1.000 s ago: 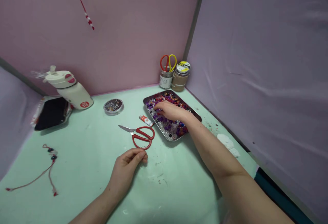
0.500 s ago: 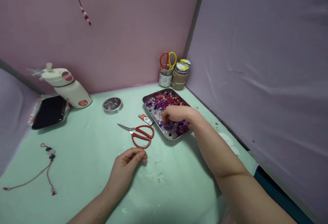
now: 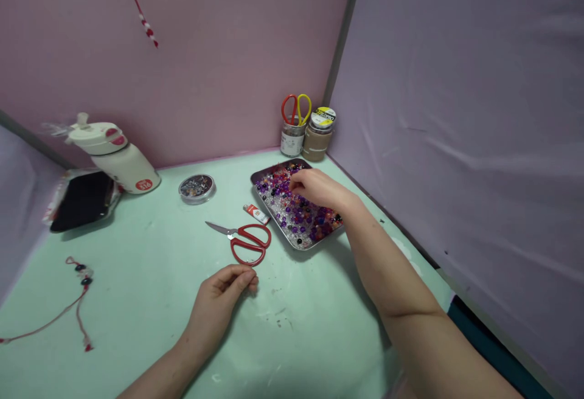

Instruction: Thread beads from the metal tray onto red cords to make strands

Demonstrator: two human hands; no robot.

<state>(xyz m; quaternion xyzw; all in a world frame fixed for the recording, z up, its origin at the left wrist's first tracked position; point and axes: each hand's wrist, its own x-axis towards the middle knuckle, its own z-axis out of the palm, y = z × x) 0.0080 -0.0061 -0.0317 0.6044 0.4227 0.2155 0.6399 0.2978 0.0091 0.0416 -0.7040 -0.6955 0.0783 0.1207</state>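
Observation:
My right hand point(image 3: 314, 186) is over the far half of a metal tray point(image 3: 279, 229), with fingers curled down among loose beads point(image 3: 296, 211) in purple, red, black and clear. Its fingertips are partly hidden, so whether a bead is between them does not show. My left hand point(image 3: 223, 292) rests low over the table, thumb and fingers pinched together; anything in the pinch is too small to make out. Just beyond it lie red-handled scissors point(image 3: 232, 234), blades pointing left. A small red and white lighter point(image 3: 256, 213) sits between the scissors and the tray.
At left lie a knotted red cord with beads point(image 3: 85, 281), a dark phone point(image 3: 84, 201) and a leaning white bottle point(image 3: 125, 165). A round clear case point(image 3: 197, 189) stands mid-table. Behind the tray are a jar with scissors point(image 3: 292, 140) and a brown jar point(image 3: 316, 142).
My right hand has moved from the near-middle of the tray toward its far side. My left hand keeps its pinch in place. The whole view has shifted slightly.

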